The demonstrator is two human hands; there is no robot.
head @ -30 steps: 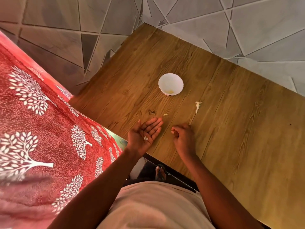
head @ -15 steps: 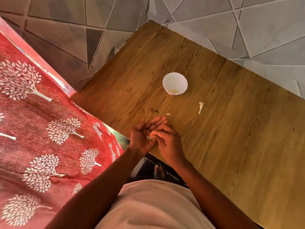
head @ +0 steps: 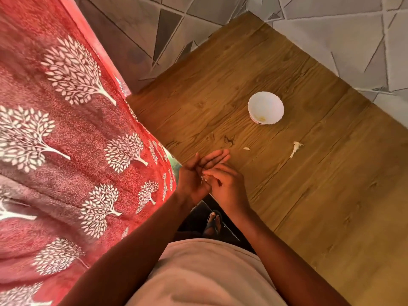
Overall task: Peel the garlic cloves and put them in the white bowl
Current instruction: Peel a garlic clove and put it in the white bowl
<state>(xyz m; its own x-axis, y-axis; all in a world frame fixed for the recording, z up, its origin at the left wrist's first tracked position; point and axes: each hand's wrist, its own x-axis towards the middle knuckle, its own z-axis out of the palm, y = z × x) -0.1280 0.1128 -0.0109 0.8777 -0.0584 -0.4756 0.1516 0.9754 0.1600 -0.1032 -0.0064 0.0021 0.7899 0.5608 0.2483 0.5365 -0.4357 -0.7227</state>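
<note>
At frame centre we see the right hand (head: 227,186) with fingertips pinching a small pale garlic piece (head: 204,178) lying in the palm of the left hand (head: 198,173), whose fingers are spread flat. Upper right of them, the white bowl (head: 265,107) stands on the wooden table (head: 331,195); peel scraps (head: 295,149) lie below the bowl.
</note>
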